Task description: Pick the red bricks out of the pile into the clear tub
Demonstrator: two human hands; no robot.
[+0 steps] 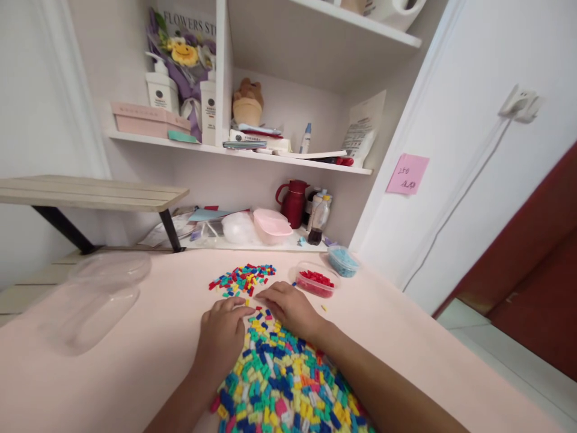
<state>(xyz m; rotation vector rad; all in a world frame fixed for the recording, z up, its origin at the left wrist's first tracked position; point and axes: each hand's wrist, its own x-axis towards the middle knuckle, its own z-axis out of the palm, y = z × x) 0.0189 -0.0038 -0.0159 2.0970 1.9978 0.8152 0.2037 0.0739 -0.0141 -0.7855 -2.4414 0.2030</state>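
Observation:
My left hand (220, 332) rests on the table at the left edge of a large spread of small coloured plastic bricks (288, 385). Its fingers curve toward the right, thumb and forefinger apart, with nothing visible between them. Opposite it, my right hand (291, 308) lies over the far end of the same spread, fingers stretched to the left and apart; its palm side is hidden. A few loose bricks lie in the gap between both hands. Just beyond them is a smaller heap of mixed bricks (243, 278). A clear tub of red bricks (315, 280) stands right of my right hand.
A clear tub with light blue pieces (343, 262) stands at the back right. Transparent plastic containers (101, 300) sit on the left. Behind are a wooden riser (90, 191), a pink bowl (272, 226), a red jug (294, 203) and a bottle (319, 221).

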